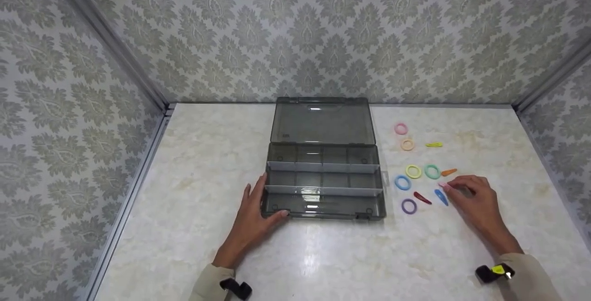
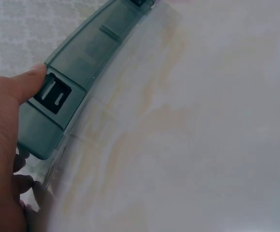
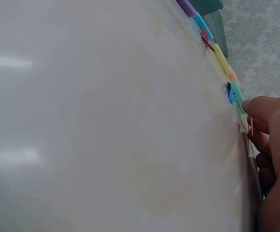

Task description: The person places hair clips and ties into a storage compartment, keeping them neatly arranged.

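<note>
A translucent grey compartment box (image 1: 323, 181) lies with its lid (image 1: 323, 121) raised toward the back wall. My left hand (image 1: 253, 211) grips its front left corner, fingers along the side and thumb on the front; in the left wrist view the thumb lies beside a dark latch (image 2: 53, 93). Between thumb and index finger, my right hand (image 1: 475, 201) pinches a pink hair clip (image 1: 443, 184). Near those fingertips are a blue hair clip (image 1: 441, 197), an orange hair clip (image 1: 449, 172) and a green hair ring (image 1: 432, 178). A dark red hair clip (image 1: 422, 198) sits further left.
Right of the box lie hair rings in blue (image 1: 397, 186), purple (image 1: 403, 208), yellow (image 1: 407, 175), peach (image 1: 402, 147) and pink (image 1: 396, 131), plus a yellow hair clip (image 1: 434, 144). Patterned walls (image 1: 309, 38) bound the marbled table (image 1: 184, 153) behind and at both sides.
</note>
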`<act>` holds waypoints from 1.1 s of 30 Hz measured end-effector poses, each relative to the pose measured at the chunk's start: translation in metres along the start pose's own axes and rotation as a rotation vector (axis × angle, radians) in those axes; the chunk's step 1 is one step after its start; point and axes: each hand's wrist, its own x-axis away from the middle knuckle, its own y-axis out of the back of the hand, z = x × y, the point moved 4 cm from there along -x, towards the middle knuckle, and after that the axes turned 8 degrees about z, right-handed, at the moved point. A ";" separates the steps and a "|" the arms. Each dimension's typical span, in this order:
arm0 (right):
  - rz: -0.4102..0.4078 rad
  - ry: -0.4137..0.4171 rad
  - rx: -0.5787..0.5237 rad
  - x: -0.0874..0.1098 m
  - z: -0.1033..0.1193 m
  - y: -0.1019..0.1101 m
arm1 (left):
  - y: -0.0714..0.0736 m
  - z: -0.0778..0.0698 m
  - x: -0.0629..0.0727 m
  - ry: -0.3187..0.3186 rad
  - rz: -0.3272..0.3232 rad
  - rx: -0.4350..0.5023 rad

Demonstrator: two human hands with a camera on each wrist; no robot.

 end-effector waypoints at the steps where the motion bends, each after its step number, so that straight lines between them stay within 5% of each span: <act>1: -0.001 -0.005 -0.004 0.000 0.001 0.000 | 0.000 0.000 0.000 0.001 -0.001 0.003; 10: 0.006 -0.003 -0.017 -0.006 0.016 0.001 | 0.000 0.000 0.003 0.002 -0.014 0.013; 17: -0.032 0.119 -0.087 -0.016 0.033 0.003 | 0.002 -0.001 0.003 0.003 -0.010 -0.006; 33: 0.046 0.199 -0.175 -0.046 0.091 -0.012 | 0.001 0.004 0.002 -0.021 -0.016 -0.010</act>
